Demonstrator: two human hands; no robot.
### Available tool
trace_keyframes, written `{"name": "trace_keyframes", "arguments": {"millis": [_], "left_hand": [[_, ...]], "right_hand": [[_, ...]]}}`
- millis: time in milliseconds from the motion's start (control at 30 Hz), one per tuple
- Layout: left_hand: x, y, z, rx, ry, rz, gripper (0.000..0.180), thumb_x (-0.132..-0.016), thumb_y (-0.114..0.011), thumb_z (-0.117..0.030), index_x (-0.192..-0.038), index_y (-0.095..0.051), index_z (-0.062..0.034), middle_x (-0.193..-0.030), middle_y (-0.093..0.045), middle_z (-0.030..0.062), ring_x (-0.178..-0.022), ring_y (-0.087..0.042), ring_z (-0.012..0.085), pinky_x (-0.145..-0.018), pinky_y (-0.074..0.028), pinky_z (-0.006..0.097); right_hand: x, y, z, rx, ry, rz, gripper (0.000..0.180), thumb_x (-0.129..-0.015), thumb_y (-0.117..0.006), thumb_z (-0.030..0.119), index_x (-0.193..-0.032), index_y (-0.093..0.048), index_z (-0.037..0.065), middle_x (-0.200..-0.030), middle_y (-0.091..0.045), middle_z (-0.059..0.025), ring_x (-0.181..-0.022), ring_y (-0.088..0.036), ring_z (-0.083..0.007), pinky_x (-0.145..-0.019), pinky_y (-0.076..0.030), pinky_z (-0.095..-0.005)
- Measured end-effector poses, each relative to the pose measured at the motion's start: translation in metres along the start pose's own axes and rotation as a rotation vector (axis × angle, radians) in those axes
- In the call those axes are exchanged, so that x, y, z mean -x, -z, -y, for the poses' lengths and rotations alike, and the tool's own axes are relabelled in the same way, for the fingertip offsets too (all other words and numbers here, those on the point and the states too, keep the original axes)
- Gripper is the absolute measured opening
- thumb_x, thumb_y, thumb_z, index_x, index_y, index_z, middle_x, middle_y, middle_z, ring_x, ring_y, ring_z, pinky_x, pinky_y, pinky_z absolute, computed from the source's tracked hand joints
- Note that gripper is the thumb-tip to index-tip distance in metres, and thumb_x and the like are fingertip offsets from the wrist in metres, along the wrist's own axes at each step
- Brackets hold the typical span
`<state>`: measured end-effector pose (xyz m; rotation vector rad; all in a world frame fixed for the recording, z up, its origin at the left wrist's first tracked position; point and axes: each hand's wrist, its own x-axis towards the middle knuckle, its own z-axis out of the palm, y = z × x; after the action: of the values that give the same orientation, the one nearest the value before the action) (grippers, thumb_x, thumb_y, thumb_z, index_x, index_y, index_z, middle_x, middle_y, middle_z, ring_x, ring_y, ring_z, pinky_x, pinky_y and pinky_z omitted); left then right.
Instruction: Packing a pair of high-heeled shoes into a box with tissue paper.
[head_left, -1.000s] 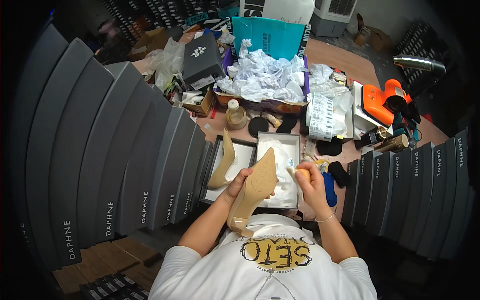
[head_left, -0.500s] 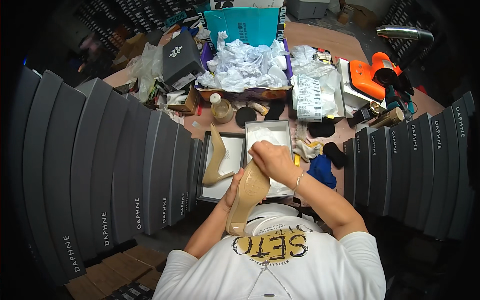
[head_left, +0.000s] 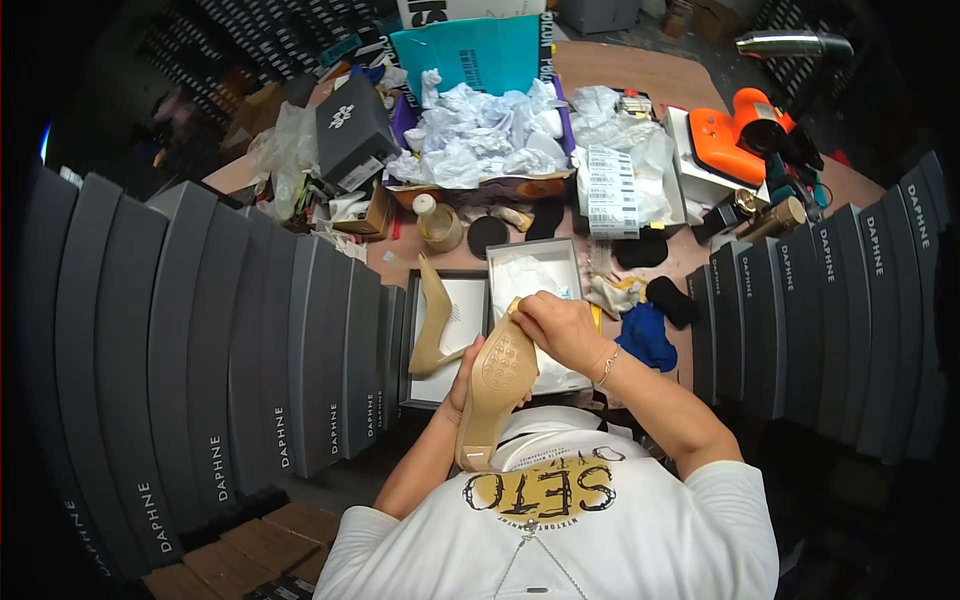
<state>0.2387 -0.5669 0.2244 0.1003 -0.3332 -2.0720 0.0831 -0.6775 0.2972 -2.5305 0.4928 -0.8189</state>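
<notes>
A beige high-heeled shoe (head_left: 500, 372) is held up before my chest, its dotted sole facing up and its heel end toward my shirt. My left hand (head_left: 466, 388) is closed around its side, with part of the fingers hidden behind it. At the toe, the fingers of my right hand (head_left: 562, 328) pinch the shoe's tip; anything small between them cannot be made out. The matching beige shoe (head_left: 432, 318) lies on its side in a grey shoe box (head_left: 467, 292) left of my hands. Under my right hand is another half of a box (head_left: 572, 262) with white tissue paper (head_left: 520, 274).
Stacks of dark grey shoe boxes (head_left: 245, 330) wall both sides. Behind stand a carton of crumpled white paper (head_left: 485, 130), a glass bottle (head_left: 438, 225) and a tray with a label sheet (head_left: 612, 190). An orange device (head_left: 722, 148) and a blue cloth (head_left: 648, 337) are at right.
The right hand's fingers have shifted slightly down and right at the toe, uncovering more of the sole's front. The left hand keeps its hold. The whole view has shifted a little.
</notes>
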Motion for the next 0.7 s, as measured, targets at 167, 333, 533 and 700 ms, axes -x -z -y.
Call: {"name": "trace_keyframes", "arguments": {"millis": [167,333,533,700], "left_hand": [[-0.028,-0.054,0.0,0.063,-0.105,-0.776,0.07,-0.092,-0.026,-0.062,-0.124,-0.048,-0.0037,-0.096,-0.062,0.0187,-0.069,-0.064,0.0269,-0.062,-0.054,0.035],[-0.029,-0.049,0.001,0.029,-0.07,-0.68,0.073,-0.09,-0.026,-0.066,-0.125,-0.048,-0.0051,-0.094,-0.061,0.0196,-0.065,-0.064,0.0287,-0.056,-0.055,0.036],[-0.035,-0.034,0.003,-0.002,-0.04,-0.613,0.073,-0.091,-0.025,-0.064,-0.131,-0.043,-0.0054,-0.113,-0.058,0.0195,-0.087,-0.065,0.0293,-0.073,-0.055,0.04],[-0.029,-0.009,0.002,-0.125,-0.033,-0.348,0.08,-0.088,-0.031,-0.068,-0.137,-0.036,-0.0056,-0.105,-0.057,0.023,-0.068,-0.064,0.0308,-0.056,-0.055,0.036]], "right_hand": [[0.034,0.008,0.027,-0.06,0.172,0.071,0.013,-0.08,-0.062,0.017,-0.078,-0.052,0.009,-0.066,-0.053,-0.0063,-0.052,-0.057,-0.0231,-0.044,-0.046,-0.0332],[0.025,0.013,0.01,-0.06,0.047,0.01,0.014,-0.078,-0.062,0.016,-0.081,-0.05,0.011,-0.072,-0.054,-0.0054,-0.058,-0.06,-0.0235,-0.045,-0.047,-0.0338],[0.007,-0.002,-0.011,0.129,-0.216,-0.047,0.012,-0.079,-0.063,0.02,-0.081,-0.054,0.013,-0.067,-0.054,-0.0049,-0.055,-0.059,-0.023,-0.046,-0.047,-0.0339],[0.003,-0.006,-0.038,0.043,-0.21,-0.068,0.017,-0.079,-0.064,0.022,-0.087,-0.053,0.012,-0.074,-0.054,-0.0058,-0.068,-0.063,-0.024,-0.054,-0.048,-0.0356]]}}
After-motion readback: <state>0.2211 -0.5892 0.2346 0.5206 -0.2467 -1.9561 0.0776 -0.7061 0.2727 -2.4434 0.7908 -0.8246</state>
